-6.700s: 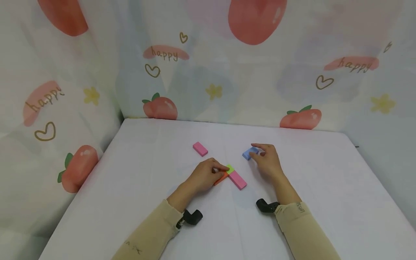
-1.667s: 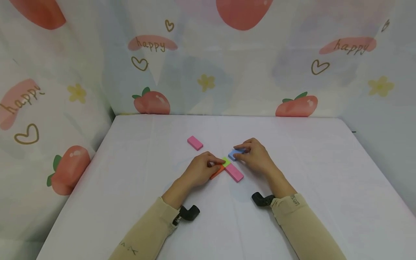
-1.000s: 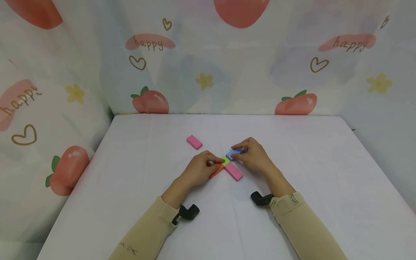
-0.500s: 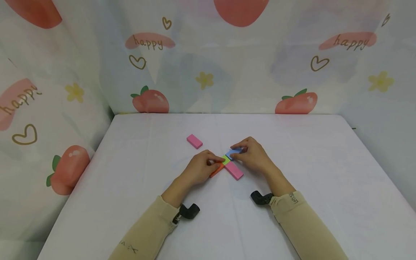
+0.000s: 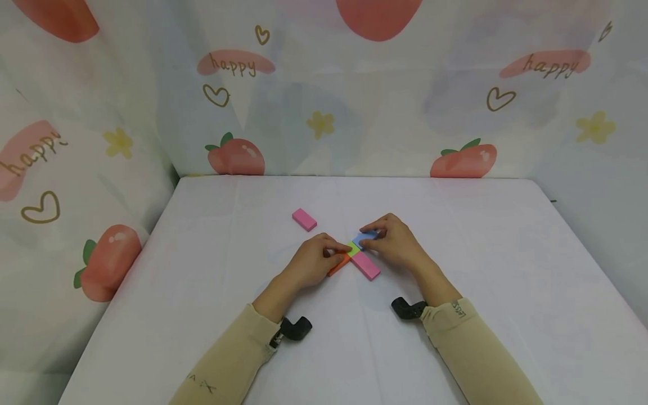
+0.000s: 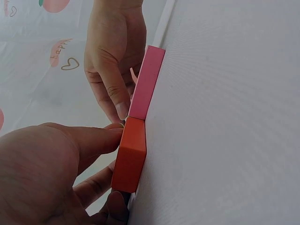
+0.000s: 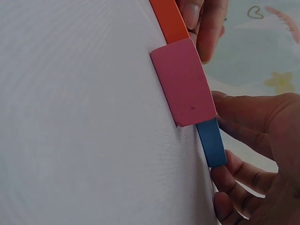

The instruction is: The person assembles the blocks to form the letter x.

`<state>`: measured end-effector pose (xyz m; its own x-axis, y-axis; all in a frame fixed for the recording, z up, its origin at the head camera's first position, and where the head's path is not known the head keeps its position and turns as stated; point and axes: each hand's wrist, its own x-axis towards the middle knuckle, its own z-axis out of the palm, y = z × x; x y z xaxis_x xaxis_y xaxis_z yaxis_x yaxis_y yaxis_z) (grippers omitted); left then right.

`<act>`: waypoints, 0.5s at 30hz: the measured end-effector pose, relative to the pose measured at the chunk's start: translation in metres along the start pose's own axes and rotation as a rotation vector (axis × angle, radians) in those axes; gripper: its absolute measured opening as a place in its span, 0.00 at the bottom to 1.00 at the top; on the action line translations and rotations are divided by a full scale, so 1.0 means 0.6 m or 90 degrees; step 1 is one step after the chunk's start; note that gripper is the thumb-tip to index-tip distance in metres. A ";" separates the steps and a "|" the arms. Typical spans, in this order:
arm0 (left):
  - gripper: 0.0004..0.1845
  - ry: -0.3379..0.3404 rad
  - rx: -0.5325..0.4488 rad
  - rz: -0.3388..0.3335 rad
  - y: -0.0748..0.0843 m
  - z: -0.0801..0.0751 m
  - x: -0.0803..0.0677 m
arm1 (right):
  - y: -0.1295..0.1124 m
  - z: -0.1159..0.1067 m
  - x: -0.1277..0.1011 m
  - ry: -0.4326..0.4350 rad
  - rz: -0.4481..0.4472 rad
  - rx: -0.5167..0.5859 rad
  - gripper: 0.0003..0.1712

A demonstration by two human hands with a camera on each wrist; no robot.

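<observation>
Carefully does it: as I judge it, the blue block [image 5: 365, 238] wants sliding in flat until its end meets the green square [image 5: 353, 248] squarely, the other blocks being pinned so that nothing skews. Right hand [image 5: 396, 244] pinches the blue block between curled fingers and thumb; left hand [image 5: 312, 263] holds the orange block [image 5: 338, 265], fingertips curled onto it. At mid-table the blocks form a cross: orange near left, pink block [image 5: 365, 265] near right, blue far right, green in the centre. They are small, flat, matte rectangles. A spare pink block [image 5: 304, 219] lies apart, far left
</observation>
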<state>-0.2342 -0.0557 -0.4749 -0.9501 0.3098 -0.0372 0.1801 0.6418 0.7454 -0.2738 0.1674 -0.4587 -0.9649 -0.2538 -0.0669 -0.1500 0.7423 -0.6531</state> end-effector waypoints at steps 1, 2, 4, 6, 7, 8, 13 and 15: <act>0.11 0.000 0.001 -0.001 0.000 0.000 0.000 | 0.000 0.000 0.000 0.000 0.000 0.000 0.18; 0.11 0.001 0.001 -0.002 0.000 0.000 0.000 | 0.000 0.000 0.000 -0.002 0.001 -0.001 0.18; 0.11 0.001 0.001 -0.002 0.000 0.000 0.001 | 0.000 0.000 0.001 -0.003 0.000 -0.003 0.18; 0.11 0.001 0.000 -0.001 0.000 0.001 0.001 | 0.000 0.000 0.001 -0.002 0.001 -0.005 0.18; 0.11 0.001 -0.001 -0.001 0.000 0.000 0.001 | 0.000 0.000 0.001 -0.001 0.002 -0.006 0.18; 0.11 0.000 -0.001 0.000 0.000 0.000 0.001 | 0.000 0.000 0.001 -0.001 0.003 -0.006 0.18; 0.11 -0.002 -0.002 0.001 0.000 0.000 0.000 | 0.000 -0.001 0.001 0.006 0.003 -0.003 0.17; 0.11 -0.001 -0.002 0.002 -0.001 0.000 0.000 | -0.001 -0.001 0.001 0.007 0.000 -0.002 0.17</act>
<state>-0.2345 -0.0559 -0.4752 -0.9491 0.3129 -0.0359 0.1824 0.6390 0.7473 -0.2741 0.1672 -0.4580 -0.9673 -0.2468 -0.0590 -0.1503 0.7447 -0.6503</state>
